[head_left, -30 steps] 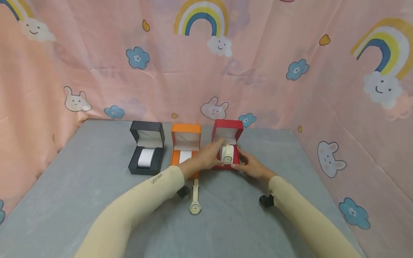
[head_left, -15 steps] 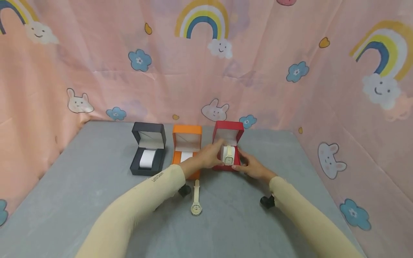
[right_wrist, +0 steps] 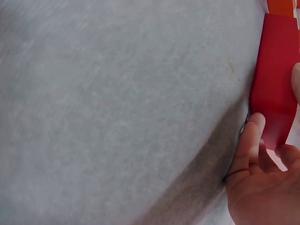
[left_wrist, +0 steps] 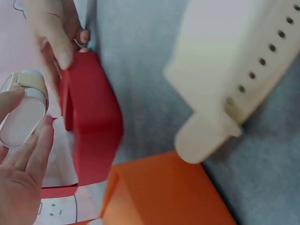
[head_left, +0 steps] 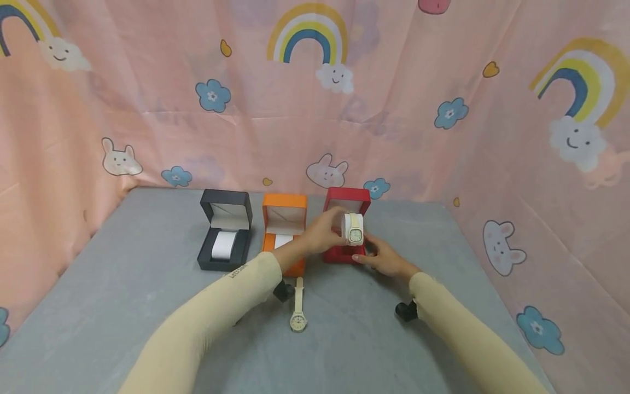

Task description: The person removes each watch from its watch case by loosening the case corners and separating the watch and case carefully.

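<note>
My left hand (head_left: 322, 232) pinches a white watch cushion (left_wrist: 21, 124) between thumb and fingers. A cream watch (head_left: 355, 235) with a squarish face is wrapped round that cushion. Both are held over the open red watch box (head_left: 339, 255), whose lid stands up at the back. My right hand (head_left: 386, 257) grips the right side of this box, thumb on its front edge (left_wrist: 89, 58). In the right wrist view, its fingers (right_wrist: 248, 145) lie along the red box's side. The left hand hides part of the red box's inside in the head view.
To the left stand an open orange watch box (head_left: 284, 201) and an open black watch box (head_left: 204, 257), each with a white cushion. A second cream watch (head_left: 298, 322) with a round face lies stretched out on the grey table (head_left: 344, 350). A patterned pink curtain (head_left: 275, 137) hangs behind.
My left hand has raised the cushion and its watch up out of the red box, slightly to the right. The right hand stays on the box.
</note>
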The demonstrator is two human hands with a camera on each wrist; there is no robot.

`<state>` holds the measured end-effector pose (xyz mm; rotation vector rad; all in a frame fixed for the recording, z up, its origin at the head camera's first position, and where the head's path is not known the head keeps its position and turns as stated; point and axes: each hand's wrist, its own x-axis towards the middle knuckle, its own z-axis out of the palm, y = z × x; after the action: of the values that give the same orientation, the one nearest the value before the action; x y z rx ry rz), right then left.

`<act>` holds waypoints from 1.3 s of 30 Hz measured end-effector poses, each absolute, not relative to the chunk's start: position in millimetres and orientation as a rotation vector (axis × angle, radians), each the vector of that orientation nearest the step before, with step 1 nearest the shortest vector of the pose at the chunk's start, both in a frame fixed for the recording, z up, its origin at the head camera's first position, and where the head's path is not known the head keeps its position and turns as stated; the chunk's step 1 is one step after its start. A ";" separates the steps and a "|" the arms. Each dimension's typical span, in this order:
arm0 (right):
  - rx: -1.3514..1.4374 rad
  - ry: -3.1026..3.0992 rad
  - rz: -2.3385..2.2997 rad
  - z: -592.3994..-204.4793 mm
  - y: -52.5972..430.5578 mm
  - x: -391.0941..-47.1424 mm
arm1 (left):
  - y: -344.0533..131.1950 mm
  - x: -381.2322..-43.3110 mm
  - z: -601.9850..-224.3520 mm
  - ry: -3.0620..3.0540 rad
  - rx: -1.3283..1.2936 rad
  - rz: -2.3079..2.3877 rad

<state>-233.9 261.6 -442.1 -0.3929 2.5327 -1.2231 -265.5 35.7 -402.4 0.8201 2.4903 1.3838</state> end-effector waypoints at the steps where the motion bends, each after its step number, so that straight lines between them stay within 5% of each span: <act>1: -0.404 2.533 -1.224 -442.2 261.2 -234.0 | 35.6 -265.6 -401.3 2.466 0.816 1.422; 39: -0.192 2.519 -1.128 -443.0 261.1 -237.5 | 7.8 -234.3 -381.2 2.065 0.491 1.641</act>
<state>-237.5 261.1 -443.0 -0.1916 2.5187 -1.1281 -234.3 7.8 -381.2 0.4912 2.0650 1.6407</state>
